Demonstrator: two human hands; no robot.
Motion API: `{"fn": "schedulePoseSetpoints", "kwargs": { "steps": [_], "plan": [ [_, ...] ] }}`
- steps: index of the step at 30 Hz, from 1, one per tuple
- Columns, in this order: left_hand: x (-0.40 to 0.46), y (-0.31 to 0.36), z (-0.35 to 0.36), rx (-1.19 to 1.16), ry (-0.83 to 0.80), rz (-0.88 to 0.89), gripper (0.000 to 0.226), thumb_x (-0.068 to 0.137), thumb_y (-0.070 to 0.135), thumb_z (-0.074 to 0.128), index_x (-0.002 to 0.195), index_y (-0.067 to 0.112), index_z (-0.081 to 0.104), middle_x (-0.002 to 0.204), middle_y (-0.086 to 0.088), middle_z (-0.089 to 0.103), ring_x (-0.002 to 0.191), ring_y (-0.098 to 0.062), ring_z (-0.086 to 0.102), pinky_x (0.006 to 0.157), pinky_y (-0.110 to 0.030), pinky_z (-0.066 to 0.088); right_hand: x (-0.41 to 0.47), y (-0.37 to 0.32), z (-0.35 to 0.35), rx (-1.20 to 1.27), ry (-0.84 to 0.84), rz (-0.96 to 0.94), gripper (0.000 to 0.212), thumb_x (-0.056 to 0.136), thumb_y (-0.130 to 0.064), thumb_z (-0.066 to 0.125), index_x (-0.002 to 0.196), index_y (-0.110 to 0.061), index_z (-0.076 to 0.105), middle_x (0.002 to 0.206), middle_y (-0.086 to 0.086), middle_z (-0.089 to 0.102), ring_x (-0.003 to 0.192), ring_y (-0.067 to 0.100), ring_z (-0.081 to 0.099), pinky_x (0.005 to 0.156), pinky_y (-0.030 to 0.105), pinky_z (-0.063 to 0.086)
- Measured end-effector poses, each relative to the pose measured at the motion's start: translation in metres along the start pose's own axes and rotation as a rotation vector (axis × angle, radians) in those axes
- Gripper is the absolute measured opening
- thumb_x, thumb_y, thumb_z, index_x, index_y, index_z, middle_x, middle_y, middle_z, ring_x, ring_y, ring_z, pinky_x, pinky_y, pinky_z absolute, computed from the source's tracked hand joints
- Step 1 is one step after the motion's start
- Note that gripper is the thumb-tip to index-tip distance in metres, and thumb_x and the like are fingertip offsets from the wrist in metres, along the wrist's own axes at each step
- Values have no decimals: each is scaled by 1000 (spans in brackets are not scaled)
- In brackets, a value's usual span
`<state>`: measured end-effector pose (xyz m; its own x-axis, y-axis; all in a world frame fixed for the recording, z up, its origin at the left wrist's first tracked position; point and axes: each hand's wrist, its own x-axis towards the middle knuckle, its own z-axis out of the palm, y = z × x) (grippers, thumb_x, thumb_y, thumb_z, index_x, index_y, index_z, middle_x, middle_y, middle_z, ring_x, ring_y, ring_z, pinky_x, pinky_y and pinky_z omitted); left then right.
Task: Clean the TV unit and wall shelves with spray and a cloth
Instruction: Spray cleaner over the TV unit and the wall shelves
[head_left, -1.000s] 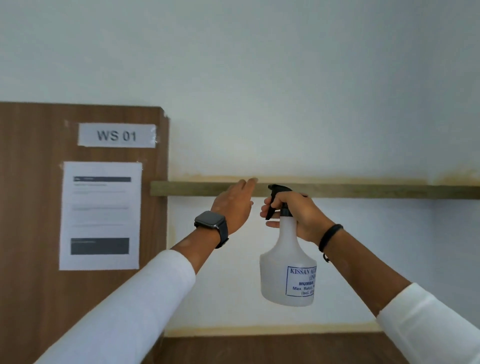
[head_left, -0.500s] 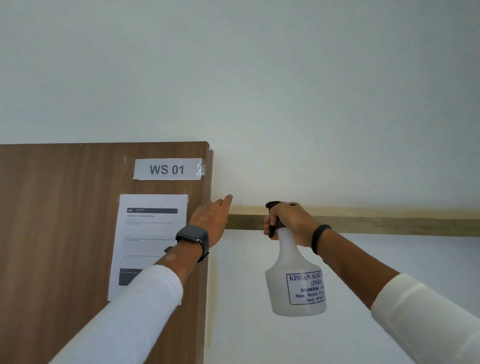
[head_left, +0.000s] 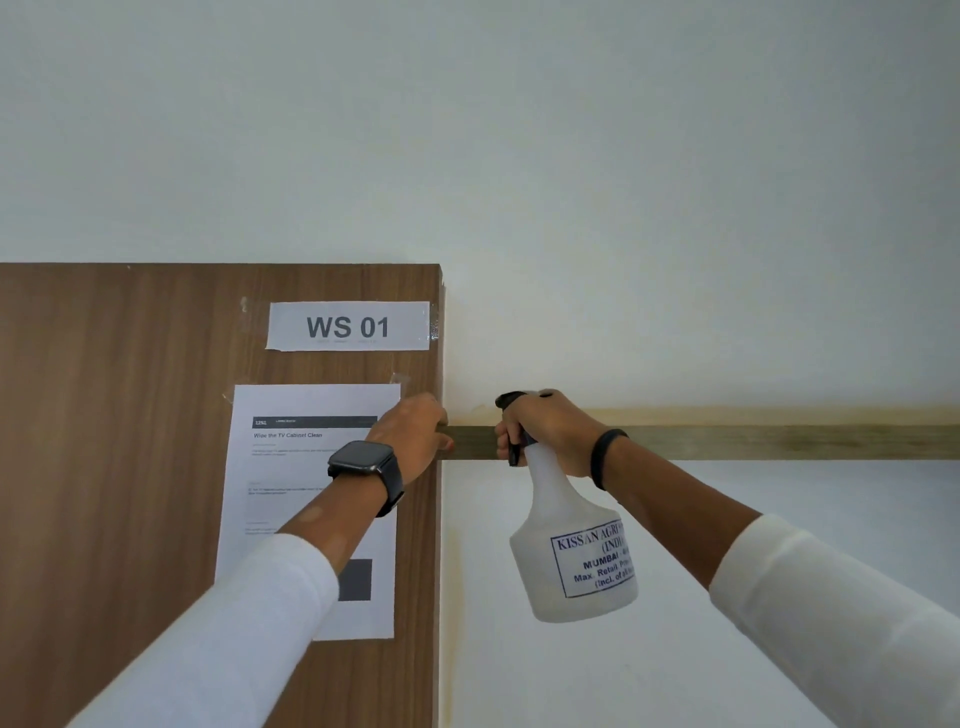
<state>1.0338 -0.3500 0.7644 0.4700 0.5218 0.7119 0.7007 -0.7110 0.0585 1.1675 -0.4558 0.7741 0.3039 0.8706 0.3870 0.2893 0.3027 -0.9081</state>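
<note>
Left hand: the left hand was up at the left end of the wall shelf, fingers curled over the shelf's top edge and thumb under it, gripping the end where it met the wooden panel.
Right hand: the right hand was wrapped round the neck of the spray bottle, fingers on the black trigger, held just in front of the shelf's front edge.
Spray bottle: white and translucent, tilted a little, its body hanging below the shelf, with a blue-printed label facing me.
Wall shelf: a thin wooden board running rightward along the white wall from the panel's edge.
Wooden panel: brown, standing on the left; a "WS 01" label was taped near its top, and a printed sheet headed "Wipe the TV Cabinet Clean" was taped below it.
Wrists: a dark smartwatch on the left, a black band on the right, both sleeves white.
Cloth: I could not see one.
</note>
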Motion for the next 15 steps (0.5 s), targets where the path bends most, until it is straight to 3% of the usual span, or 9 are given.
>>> {"fn": "schedulePoseSetpoints", "kwargs": {
  "steps": [5, 10, 15],
  "plan": [
    [5, -10, 9, -156, 71, -45, 23, 85, 23, 66, 104, 9, 68, 105, -9, 64, 94, -20, 57, 76, -27, 43, 2, 1, 4, -137, 14, 3, 15, 74, 7, 41, 69, -1, 52, 68, 14, 52, 61, 29, 51, 59, 35, 45],
    [8, -7, 15, -362, 123, -161, 37, 75, 13, 76, 110, 14, 62, 107, -8, 64, 98, -22, 60, 85, -34, 51, 1, -7, 4, -176, 8, -17, 20, 74, 2, 44, 86, 2, 60, 77, 20, 57, 64, 31, 54, 60, 36, 51],
    [7, -7, 13, -474, 123, -230, 46, 74, 11, 78, 114, 13, 55, 107, -9, 64, 95, -21, 60, 74, -27, 49, -2, -13, 11, -234, 17, -2, 13, 73, 0, 45, 74, 2, 58, 64, 16, 54, 53, 27, 50, 53, 30, 47]
  ]
}}
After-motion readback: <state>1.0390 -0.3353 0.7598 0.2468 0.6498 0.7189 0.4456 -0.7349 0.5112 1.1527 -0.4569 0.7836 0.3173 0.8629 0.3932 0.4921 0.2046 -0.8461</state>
